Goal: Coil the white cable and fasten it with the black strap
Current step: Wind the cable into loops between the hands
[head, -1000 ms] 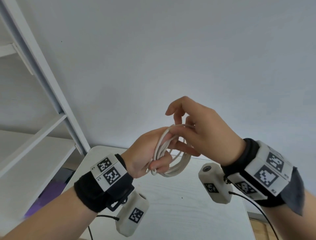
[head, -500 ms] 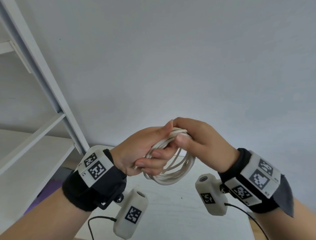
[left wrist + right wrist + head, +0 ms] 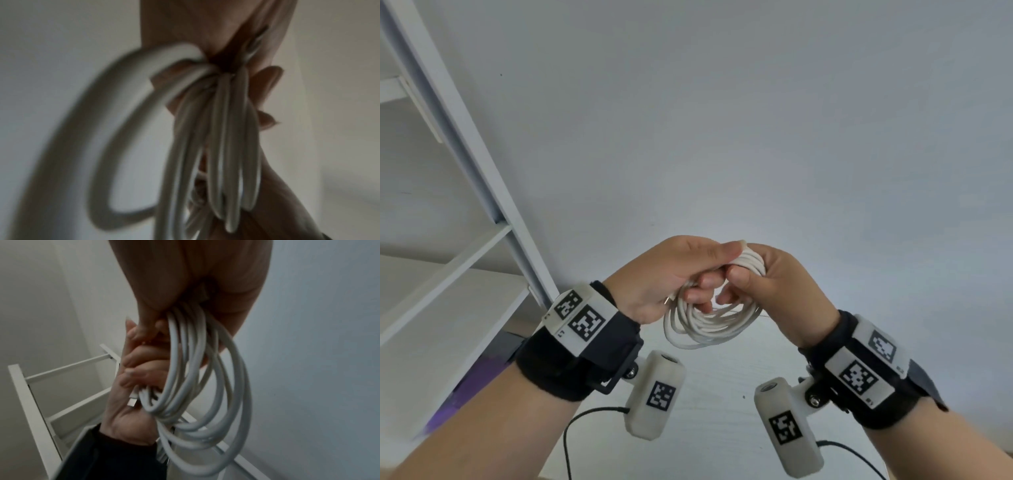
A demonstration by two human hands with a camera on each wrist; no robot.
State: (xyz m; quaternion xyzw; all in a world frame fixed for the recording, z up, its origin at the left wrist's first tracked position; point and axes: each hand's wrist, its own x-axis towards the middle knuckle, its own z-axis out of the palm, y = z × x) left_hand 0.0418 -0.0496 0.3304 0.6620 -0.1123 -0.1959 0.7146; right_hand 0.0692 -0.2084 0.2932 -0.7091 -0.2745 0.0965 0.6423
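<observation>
Since earlier: both hands are drawing lower and closer, the right fingers now folding onto the coil's top.
Left hand (image 3: 667, 277): curling its fingers round the white cable (image 3: 709, 325), thumb lying over the strands.
Right hand (image 3: 774, 287): pinching the same bundle from the other side, touching the left.
Cable: hanging as loose loops in mid-air above the tabletop (image 3: 722, 404), a metal plug end (image 3: 131, 402) poking out by the left palm.
Room: bare wall ahead; white shelf frame (image 3: 482, 192) standing to the left.
Hard to see: left wrist view is blurring; fingers are hiding the gripped strands.
</observation>
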